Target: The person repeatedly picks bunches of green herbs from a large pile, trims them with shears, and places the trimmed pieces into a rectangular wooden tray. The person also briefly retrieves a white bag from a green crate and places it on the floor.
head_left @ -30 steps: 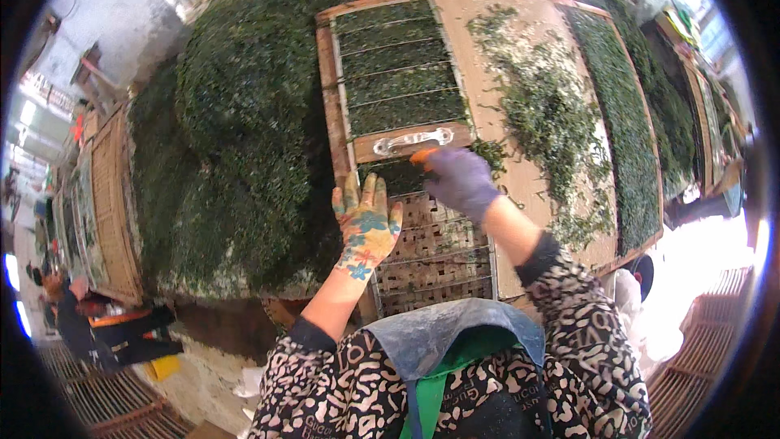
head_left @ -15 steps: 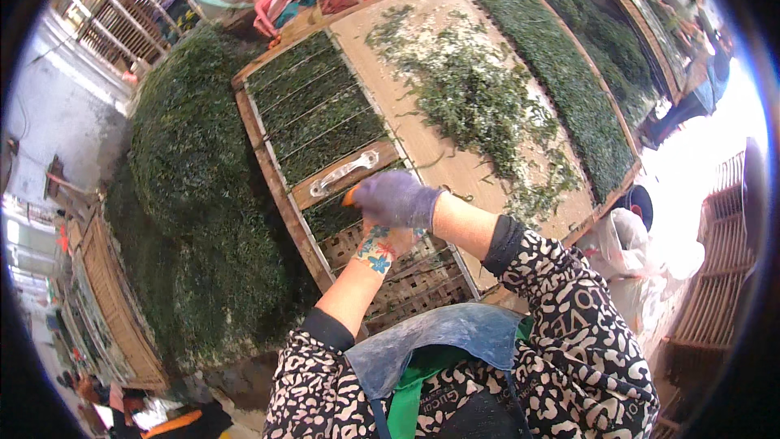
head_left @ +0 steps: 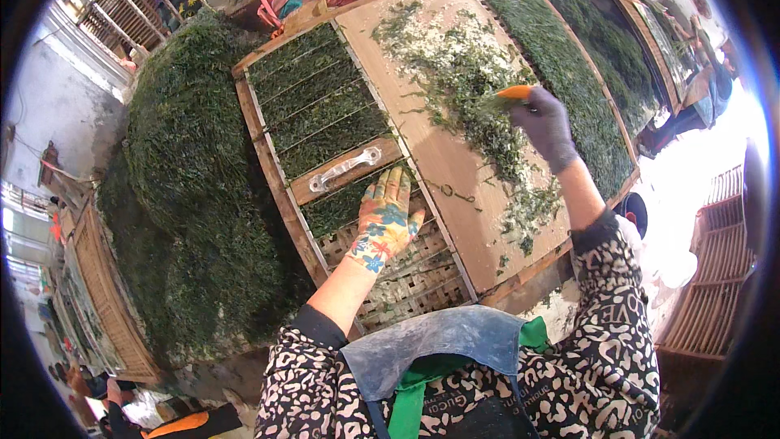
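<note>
My left hand (head_left: 386,215), in a flower-patterned glove, lies flat with fingers stretched out on dark green strands in a slatted frame (head_left: 262,126). Just beyond its fingertips is a wooden block with a clear handle (head_left: 345,169), which lies across the frame. My right hand (head_left: 548,126), in a purple-grey glove, is closed around a narrow orange object (head_left: 514,93); its exact kind is not clear. That hand is over the right part of the board (head_left: 443,199), beside loose green strands mixed with white bits (head_left: 467,73). The near part of the frame shows woven openwork.
Big heaps of green strands (head_left: 195,154) rise to the left. A strip packed with green strands (head_left: 561,57) runs along the board's right side. Red and pink bags (head_left: 284,4) lie beyond the far edge. White plastic bags (head_left: 674,264) and another person (head_left: 703,93) are at the right.
My right hand has moved right and away from my left hand, out over the board, with the orange object. My left hand, partly covered before, now shows flat with fingers extended.
</note>
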Action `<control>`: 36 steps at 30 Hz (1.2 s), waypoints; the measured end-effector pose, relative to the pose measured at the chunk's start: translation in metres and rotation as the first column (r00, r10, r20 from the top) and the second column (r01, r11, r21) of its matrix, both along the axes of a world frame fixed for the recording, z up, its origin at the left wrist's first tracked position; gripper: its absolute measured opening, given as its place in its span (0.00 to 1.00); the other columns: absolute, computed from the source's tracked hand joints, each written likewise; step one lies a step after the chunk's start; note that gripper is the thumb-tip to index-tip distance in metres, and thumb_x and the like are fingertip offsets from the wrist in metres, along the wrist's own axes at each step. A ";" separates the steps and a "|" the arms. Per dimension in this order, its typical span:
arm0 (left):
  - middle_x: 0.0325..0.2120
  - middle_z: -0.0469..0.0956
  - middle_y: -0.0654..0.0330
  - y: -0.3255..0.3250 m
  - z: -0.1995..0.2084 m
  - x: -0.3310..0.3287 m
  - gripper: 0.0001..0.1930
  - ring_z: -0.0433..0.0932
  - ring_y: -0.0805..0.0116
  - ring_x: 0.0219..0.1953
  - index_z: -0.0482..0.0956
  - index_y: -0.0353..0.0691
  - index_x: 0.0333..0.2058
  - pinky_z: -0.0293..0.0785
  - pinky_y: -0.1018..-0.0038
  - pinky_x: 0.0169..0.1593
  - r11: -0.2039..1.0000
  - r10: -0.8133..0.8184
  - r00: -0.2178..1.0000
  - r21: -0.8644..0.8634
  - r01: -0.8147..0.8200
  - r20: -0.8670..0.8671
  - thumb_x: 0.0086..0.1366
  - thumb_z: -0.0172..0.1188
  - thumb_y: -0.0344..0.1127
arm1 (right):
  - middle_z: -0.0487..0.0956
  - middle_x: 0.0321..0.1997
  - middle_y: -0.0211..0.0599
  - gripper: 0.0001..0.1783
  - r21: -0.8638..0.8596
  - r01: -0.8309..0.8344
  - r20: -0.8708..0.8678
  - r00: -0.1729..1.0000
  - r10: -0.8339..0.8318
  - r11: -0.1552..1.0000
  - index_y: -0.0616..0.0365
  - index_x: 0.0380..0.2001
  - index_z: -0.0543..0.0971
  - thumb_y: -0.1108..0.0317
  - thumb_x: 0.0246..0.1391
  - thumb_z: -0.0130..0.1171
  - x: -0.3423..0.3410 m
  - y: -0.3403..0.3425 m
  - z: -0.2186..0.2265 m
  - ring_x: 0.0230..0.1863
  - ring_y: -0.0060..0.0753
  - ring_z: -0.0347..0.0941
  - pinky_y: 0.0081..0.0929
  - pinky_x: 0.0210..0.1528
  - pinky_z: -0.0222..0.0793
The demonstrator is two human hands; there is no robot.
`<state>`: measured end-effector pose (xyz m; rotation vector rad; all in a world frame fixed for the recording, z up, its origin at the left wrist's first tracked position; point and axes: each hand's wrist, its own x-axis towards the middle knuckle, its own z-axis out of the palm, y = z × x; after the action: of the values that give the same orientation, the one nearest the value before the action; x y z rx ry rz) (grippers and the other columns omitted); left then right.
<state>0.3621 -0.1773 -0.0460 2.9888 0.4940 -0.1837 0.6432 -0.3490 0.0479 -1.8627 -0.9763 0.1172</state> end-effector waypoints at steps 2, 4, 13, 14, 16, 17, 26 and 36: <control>0.73 0.51 0.48 0.001 -0.004 0.001 0.43 0.51 0.51 0.74 0.57 0.36 0.71 0.47 0.56 0.74 0.998 -0.003 0.998 -0.063 0.007 0.057 0.66 0.50 0.60 | 0.83 0.44 0.27 0.13 0.179 0.067 -0.213 0.977 -0.028 0.982 0.56 0.49 0.82 0.75 0.61 0.60 -0.003 -0.016 -0.002 0.43 0.22 0.77 0.24 0.43 0.75; 0.72 0.53 0.46 0.005 -0.001 -0.003 0.42 0.53 0.51 0.73 0.59 0.35 0.70 0.51 0.55 0.73 0.995 -0.014 0.992 -0.098 0.027 0.127 0.66 0.52 0.60 | 0.82 0.44 0.28 0.14 0.087 -0.047 -0.210 0.976 0.064 0.995 0.56 0.49 0.82 0.75 0.60 0.60 -0.008 -0.026 -0.014 0.44 0.23 0.77 0.24 0.43 0.75; 0.59 0.73 0.52 0.019 -0.010 -0.084 0.29 0.73 0.51 0.60 0.74 0.38 0.58 0.68 0.55 0.63 0.997 0.064 0.877 -0.074 -0.033 0.476 0.63 0.60 0.49 | 0.83 0.49 0.29 0.16 0.111 -0.094 -0.365 0.922 0.128 0.989 0.59 0.46 0.82 0.85 0.55 0.62 -0.048 -0.016 0.005 0.48 0.20 0.78 0.20 0.51 0.75; 0.59 0.73 0.52 0.018 -0.015 -0.085 0.28 0.73 0.51 0.60 0.74 0.39 0.58 0.68 0.54 0.63 0.997 0.058 0.847 -0.070 -0.025 0.528 0.63 0.61 0.49 | 0.83 0.49 0.30 0.17 0.214 -0.187 -0.351 0.901 0.254 0.959 0.60 0.47 0.82 0.85 0.55 0.61 -0.062 -0.004 0.014 0.49 0.22 0.78 0.21 0.51 0.75; 0.61 0.70 0.53 0.016 -0.023 -0.086 0.29 0.70 0.51 0.62 0.71 0.39 0.61 0.66 0.55 0.65 0.994 0.079 0.822 -0.111 -0.020 0.564 0.65 0.57 0.48 | 0.83 0.50 0.31 0.18 0.399 -0.353 -0.304 0.820 0.485 0.846 0.60 0.48 0.81 0.85 0.53 0.62 -0.095 0.031 0.024 0.49 0.25 0.79 0.22 0.52 0.76; 0.61 0.71 0.53 0.015 -0.026 -0.086 0.28 0.70 0.51 0.62 0.72 0.39 0.60 0.66 0.54 0.64 0.994 0.075 0.814 -0.111 -0.013 0.576 0.65 0.58 0.47 | 0.83 0.50 0.32 0.19 0.416 -0.391 -0.274 0.807 0.523 0.821 0.60 0.48 0.81 0.85 0.52 0.62 -0.110 0.050 0.026 0.48 0.26 0.80 0.23 0.51 0.76; 0.48 0.80 0.51 0.029 -0.003 -0.113 0.17 0.78 0.50 0.54 0.81 0.37 0.47 0.75 0.57 0.57 0.885 0.357 0.642 -0.466 0.000 0.679 0.65 0.60 0.42 | 0.80 0.41 0.38 0.12 -0.619 0.021 0.391 0.875 0.285 0.785 0.44 0.45 0.83 0.61 0.57 0.60 -0.153 0.112 -0.028 0.47 0.47 0.78 0.44 0.47 0.76; 0.64 0.69 0.51 0.030 0.003 -0.087 0.29 0.66 0.54 0.67 0.75 0.38 0.59 0.55 0.55 0.71 0.987 0.142 0.965 -0.103 -0.121 0.221 0.65 0.58 0.50 | 0.81 0.42 0.35 0.17 -0.511 -0.147 0.415 0.821 0.392 0.847 0.43 0.44 0.83 0.60 0.49 0.68 -0.146 0.103 -0.060 0.48 0.46 0.77 0.41 0.51 0.76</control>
<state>0.2754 -0.1470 -0.0433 2.8287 0.6360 0.1437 0.4976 -0.2456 -0.0117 -2.2258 -1.7166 0.0307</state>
